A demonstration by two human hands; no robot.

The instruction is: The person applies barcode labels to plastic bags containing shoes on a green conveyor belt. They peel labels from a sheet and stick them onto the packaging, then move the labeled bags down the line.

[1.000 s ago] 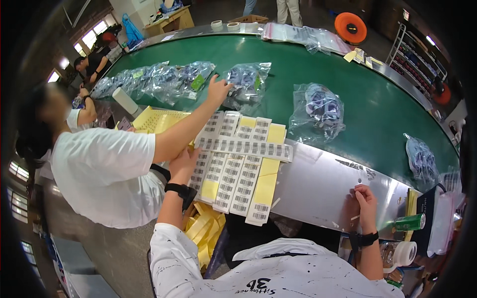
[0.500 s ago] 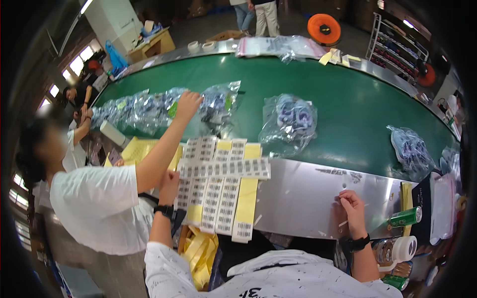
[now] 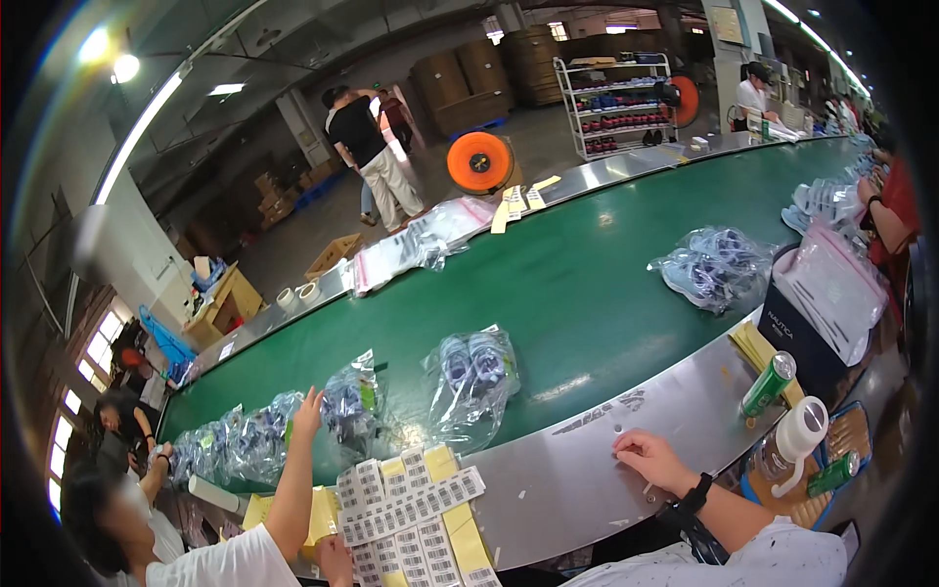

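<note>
The green conveyor belt (image 3: 587,293) curves across the whole scene beyond both hands. Its bare steel rim (image 3: 558,489) lies directly under the right hand (image 3: 653,460) and runs off to either side of it. A clear bag of blue shoes (image 3: 471,377) lies on the belt ahead of that hand and to its left, well out of its reach as it rests. A co-worker's hand (image 3: 309,409) touches a second bag (image 3: 350,401) further left. The fanned label sheets (image 3: 411,504), white barcode stickers on yellow backing, lie on the rim to the left of the right hand. They sit just above the left hand (image 3: 335,560), which shows only as a sliver at the lower edge, so whether it is spread or closed cannot be told. The right hand rests on the metal with its fingers bent and their tips down. Whether it pinches anything small beneath them cannot be told either. A green can (image 3: 769,383) and a white bottle (image 3: 797,435) stand to its right. This looks like a pause between bags, with the labels ready but none lifted. A next move would call for one hand peeling a single sticker off the sheets beside it and the other reaching forward across the rim to the nearest bag.
</note>
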